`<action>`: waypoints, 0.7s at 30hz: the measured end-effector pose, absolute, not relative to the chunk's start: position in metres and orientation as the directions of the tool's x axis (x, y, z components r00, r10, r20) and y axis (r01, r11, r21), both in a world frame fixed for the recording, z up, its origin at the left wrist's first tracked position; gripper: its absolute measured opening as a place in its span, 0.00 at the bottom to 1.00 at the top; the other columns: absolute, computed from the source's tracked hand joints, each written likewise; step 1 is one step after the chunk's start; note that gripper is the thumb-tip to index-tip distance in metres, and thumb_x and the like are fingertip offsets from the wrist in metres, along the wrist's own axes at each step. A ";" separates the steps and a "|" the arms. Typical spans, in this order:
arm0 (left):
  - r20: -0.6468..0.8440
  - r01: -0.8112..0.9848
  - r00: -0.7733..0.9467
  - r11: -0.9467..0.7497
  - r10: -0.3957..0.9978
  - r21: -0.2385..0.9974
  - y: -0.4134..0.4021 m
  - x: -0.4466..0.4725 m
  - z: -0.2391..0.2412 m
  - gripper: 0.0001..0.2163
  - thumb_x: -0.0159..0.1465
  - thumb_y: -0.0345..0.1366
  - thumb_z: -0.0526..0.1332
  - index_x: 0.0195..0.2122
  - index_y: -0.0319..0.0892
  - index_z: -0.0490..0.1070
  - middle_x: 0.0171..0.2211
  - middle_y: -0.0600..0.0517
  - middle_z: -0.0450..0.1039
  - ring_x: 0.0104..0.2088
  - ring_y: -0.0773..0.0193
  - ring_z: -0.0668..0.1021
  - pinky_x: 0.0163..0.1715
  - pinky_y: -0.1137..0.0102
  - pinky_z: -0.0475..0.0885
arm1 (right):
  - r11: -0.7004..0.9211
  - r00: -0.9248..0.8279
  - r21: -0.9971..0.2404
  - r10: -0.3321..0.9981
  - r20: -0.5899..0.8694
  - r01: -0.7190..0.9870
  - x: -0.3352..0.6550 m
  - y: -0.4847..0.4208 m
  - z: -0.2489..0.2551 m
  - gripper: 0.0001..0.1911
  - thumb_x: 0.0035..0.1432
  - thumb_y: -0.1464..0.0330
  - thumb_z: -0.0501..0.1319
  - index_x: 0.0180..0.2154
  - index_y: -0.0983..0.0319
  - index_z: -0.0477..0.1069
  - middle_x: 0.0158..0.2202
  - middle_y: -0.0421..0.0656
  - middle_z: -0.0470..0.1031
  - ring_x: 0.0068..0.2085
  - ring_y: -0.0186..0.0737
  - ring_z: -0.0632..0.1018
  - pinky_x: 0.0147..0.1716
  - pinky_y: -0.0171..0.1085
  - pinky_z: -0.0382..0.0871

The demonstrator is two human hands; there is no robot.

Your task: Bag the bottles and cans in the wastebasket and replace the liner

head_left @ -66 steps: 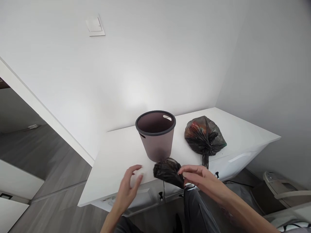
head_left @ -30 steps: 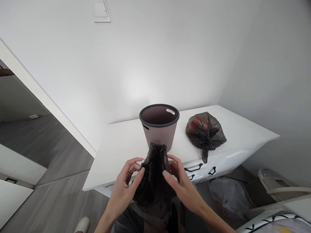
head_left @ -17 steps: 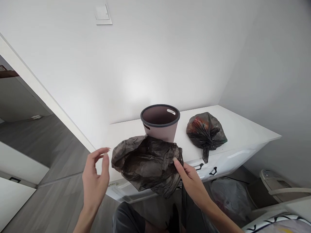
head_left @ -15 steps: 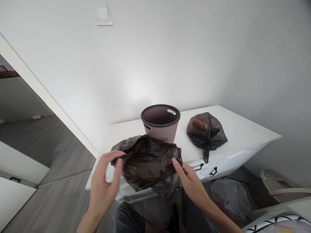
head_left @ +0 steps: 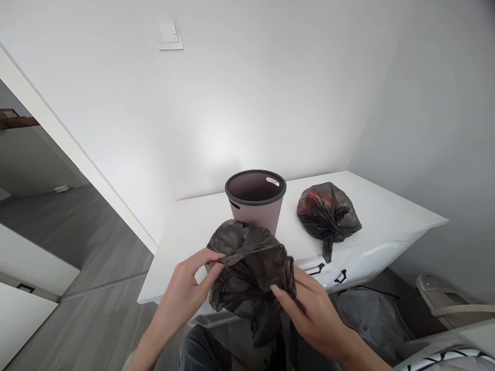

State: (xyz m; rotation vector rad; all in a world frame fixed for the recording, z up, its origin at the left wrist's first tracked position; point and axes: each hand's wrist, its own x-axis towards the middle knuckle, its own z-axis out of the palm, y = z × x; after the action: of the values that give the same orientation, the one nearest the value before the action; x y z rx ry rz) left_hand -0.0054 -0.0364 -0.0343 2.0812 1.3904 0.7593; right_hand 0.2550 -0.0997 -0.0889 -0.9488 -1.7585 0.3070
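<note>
A thin black garbage bag (head_left: 251,273), crumpled and partly spread, hangs between my hands in front of the cabinet. My left hand (head_left: 193,281) pinches its edge between thumb and fingers. On the other side, my right hand (head_left: 309,304) grips the bag with the thumb in front and the fingers behind it. Just beyond the bag, a mauve trash can (head_left: 257,211) with a dark rim and cut-out handles stands upright; the bag hides its lower part. To its right lies a knotted black bag of trash (head_left: 328,214), with reddish contents showing through.
The white cabinet top (head_left: 390,206) carries the can and the knotted bag, against a white wall. Black drawer handles (head_left: 341,276) stick out at its front. At lower right are a clear plastic bag (head_left: 367,314) and a beige appliance (head_left: 436,293). A doorway opens at left.
The garbage bag has bunched closer together and shifted right. My left hand has moved right and closed on its edge. My right hand has moved lower and slightly right, still gripping.
</note>
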 end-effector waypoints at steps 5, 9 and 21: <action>0.179 0.544 0.070 -0.188 0.981 0.818 -0.033 -0.017 -0.014 0.18 0.70 0.53 0.60 0.50 0.47 0.78 0.45 0.49 0.81 0.46 0.55 0.80 0.43 0.67 0.75 | 0.761 -0.475 -0.396 0.637 0.607 0.514 0.256 -0.109 -0.104 0.03 0.66 0.71 0.63 0.40 0.61 0.77 0.50 0.50 0.82 0.50 0.50 0.81 0.51 0.48 0.76; 0.182 0.335 0.030 -0.181 0.983 0.925 -0.039 -0.016 -0.006 0.20 0.70 0.55 0.59 0.53 0.46 0.75 0.42 0.49 0.81 0.42 0.59 0.80 0.47 0.67 0.75 | 0.769 -0.677 -0.497 0.616 0.403 0.403 0.255 -0.112 -0.093 0.26 0.61 0.58 0.71 0.57 0.58 0.73 0.66 0.52 0.71 0.65 0.53 0.73 0.62 0.46 0.71; 0.551 0.647 -0.007 -0.417 0.834 0.638 -0.071 -0.005 0.017 0.14 0.74 0.46 0.54 0.52 0.46 0.73 0.28 0.55 0.74 0.22 0.68 0.68 0.23 0.74 0.63 | 0.385 -0.106 -0.874 0.923 0.371 0.296 0.201 -0.064 -0.066 0.22 0.49 0.78 0.59 0.46 0.56 0.64 0.36 0.39 0.72 0.36 0.39 0.75 0.36 0.37 0.73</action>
State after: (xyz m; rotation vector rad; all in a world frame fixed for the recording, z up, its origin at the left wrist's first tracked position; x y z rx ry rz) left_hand -0.0054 -0.0713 0.0172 2.0631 1.5701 1.3922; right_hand 0.2006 -0.0641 -0.0661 -1.1006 -1.6310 0.7742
